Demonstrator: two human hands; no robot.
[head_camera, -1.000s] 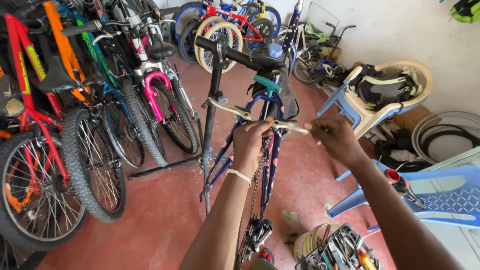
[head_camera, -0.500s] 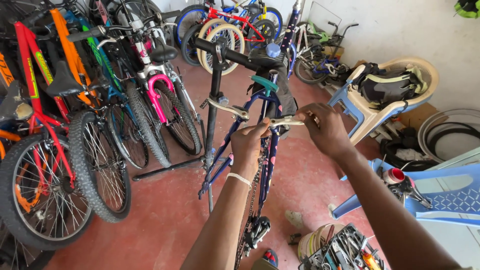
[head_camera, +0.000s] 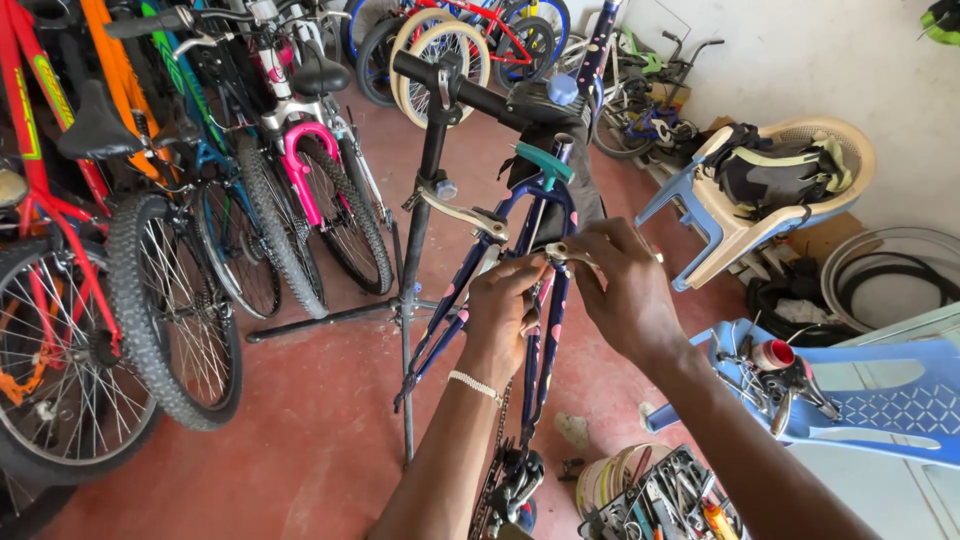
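The red floor (head_camera: 300, 460) is crowded with bikes. At the blue frame (head_camera: 545, 300), the left hand (head_camera: 505, 315) and right hand (head_camera: 625, 295) pinch what looks like a small silver part (head_camera: 560, 250); it could slip and drop.

my left hand (head_camera: 505, 310): bare, no glove, no ring that i can see.
my left wrist: one thin band of small pale beads (head_camera: 473, 386), worn snug just below the hand.
my left forearm: bare, no sleeve in view along the whole of it.
my right hand (head_camera: 620, 290): bare too, no glove, no ring or watch showing.
my right forearm: bare to the edge of the view, no cuff, no strap, no band.
fingernails: short and plain.
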